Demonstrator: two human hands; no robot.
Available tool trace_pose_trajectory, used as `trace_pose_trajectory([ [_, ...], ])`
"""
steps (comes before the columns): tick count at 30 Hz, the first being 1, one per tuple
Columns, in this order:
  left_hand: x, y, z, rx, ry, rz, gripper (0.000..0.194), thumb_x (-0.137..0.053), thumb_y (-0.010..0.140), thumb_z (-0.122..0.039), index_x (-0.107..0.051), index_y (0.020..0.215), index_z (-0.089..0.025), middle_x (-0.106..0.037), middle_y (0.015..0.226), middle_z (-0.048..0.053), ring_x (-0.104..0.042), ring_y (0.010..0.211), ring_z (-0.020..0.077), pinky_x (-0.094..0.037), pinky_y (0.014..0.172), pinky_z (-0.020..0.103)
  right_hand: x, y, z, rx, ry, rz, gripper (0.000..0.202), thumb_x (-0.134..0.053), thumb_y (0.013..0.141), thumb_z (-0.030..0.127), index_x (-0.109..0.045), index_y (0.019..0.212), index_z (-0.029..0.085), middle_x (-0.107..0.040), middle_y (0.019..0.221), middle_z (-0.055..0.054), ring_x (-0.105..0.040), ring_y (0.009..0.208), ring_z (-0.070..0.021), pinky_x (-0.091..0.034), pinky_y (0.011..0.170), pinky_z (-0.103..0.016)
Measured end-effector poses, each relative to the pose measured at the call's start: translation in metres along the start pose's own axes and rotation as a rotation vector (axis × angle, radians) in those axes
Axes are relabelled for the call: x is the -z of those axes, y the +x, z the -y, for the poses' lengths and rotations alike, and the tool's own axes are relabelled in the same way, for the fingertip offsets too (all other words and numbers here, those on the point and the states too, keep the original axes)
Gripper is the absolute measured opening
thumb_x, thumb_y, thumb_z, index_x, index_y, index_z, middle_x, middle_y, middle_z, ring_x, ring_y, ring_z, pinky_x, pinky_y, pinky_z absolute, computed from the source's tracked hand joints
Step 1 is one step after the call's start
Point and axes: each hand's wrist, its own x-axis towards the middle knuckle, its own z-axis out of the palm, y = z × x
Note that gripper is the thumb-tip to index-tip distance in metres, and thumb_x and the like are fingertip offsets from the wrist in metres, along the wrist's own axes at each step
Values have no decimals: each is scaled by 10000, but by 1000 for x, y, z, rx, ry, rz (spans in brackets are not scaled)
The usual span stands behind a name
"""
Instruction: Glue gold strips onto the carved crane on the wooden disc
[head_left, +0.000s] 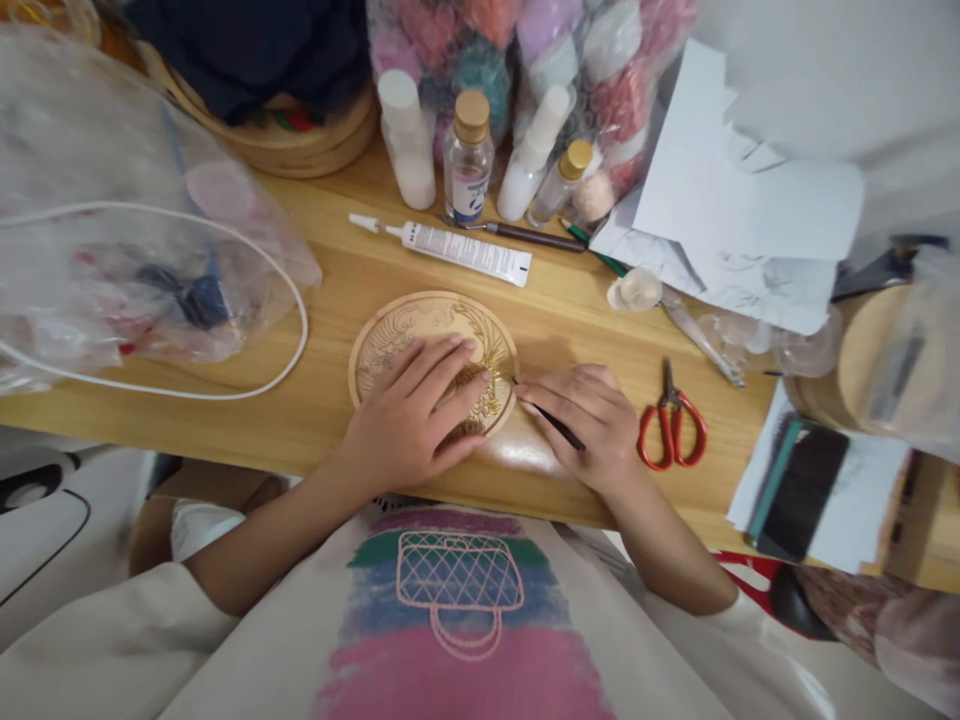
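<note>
A round wooden plaque (382,340) carved with fine curling lines lies flat on the table near its front edge. Gold wire or thread (491,385) shows on its right part. My left hand (424,410) rests flat across the plaque, fingers stretched out, covering its middle and lower part. At the plaque's right rim, my right hand (589,415) is closed around slim black tweezers (559,428). Their tip points at the gold work; whether it grips any wire is too small to tell. Red-handled cutters (671,420) lie to the right of my right hand.
Behind the plaque lie a white glue tube (469,250) and a dark-handled tool (536,237). Several small bottles (470,160) stand farther back. A plastic bag (150,250) and white cable (296,350) occupy the left. Papers (742,210) and a phone (806,490) are right.
</note>
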Motion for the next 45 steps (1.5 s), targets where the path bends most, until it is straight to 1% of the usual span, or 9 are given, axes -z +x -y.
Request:
trace_pose_trajectory([
  [6,0,-1,0,11,-1,40,470,-557,913,-421,-597,1268,-116,-513,1418,228,-466,1347,363,-384,1112,531,-1,-1,-2,-12,15,9,213,-612,878,95,-678,1061,183,-784,954,-69,-724,855,-169,-503,760,-316],
  [11,0,-1,0,0,7,31,463,-568,906,-418,-606,1267,-132,-513,1413,237,-475,1338,377,-407,1091,543,-1,-2,-2,-14,38,15,251,-593,886,92,-688,1091,199,-781,971,-70,-724,866,-180,-498,759,-327],
  [15,1,0,0,4,-6,50,452,-547,916,-417,-606,1273,-146,-503,1426,233,-457,1353,371,-395,1098,552,-2,-3,-3,-18,32,18,273,-588,892,112,-678,1127,217,-783,982,-55,-724,868,-176,-504,762,-328],
  [19,1,1,0,11,0,58,449,-546,915,-431,-606,1276,-170,-497,1434,221,-451,1357,366,-398,1094,552,-1,-2,-3,-15,19,24,245,-586,898,115,-684,1099,214,-784,969,-56,-724,849,-172,-511,752,-324],
  [26,1,1,-1,12,0,56,446,-553,915,-424,-612,1273,-165,-506,1423,226,-461,1347,370,-395,1092,558,-2,-1,-2,-20,50,7,204,-614,879,106,-670,1059,184,-785,945,-78,-733,845,-174,-517,745,-321],
  [31,1,0,-1,13,9,52,446,-555,916,-427,-603,1281,-175,-502,1428,213,-452,1357,356,-389,1103,538,-1,-1,-3,-75,113,-22,173,-613,892,132,-668,1040,202,-785,940,-80,-743,832,-181,-522,719,-326],
  [34,0,0,-1,17,4,58,459,-559,914,-435,-590,1296,-182,-492,1440,201,-438,1369,349,-375,1115,528,0,-1,-4,-99,152,-35,184,-624,877,110,-668,1035,192,-783,931,-87,-739,827,-182,-520,722,-325],
  [40,-1,-1,0,28,-37,55,453,-571,909,-424,-595,1290,-181,-478,1460,194,-423,1378,354,-345,1134,533,0,-1,-4,-126,177,-15,212,-608,890,129,-684,1067,215,-782,948,-73,-740,846,-184,-528,741,-325],
  [45,0,0,-1,21,-27,58,449,-561,911,-419,-605,1285,-174,-491,1441,214,-437,1367,363,-370,1113,547,-1,-1,-4,-139,183,-1,190,-611,890,125,-688,1044,206,-780,957,-76,-736,850,-182,-528,751,-329],
])
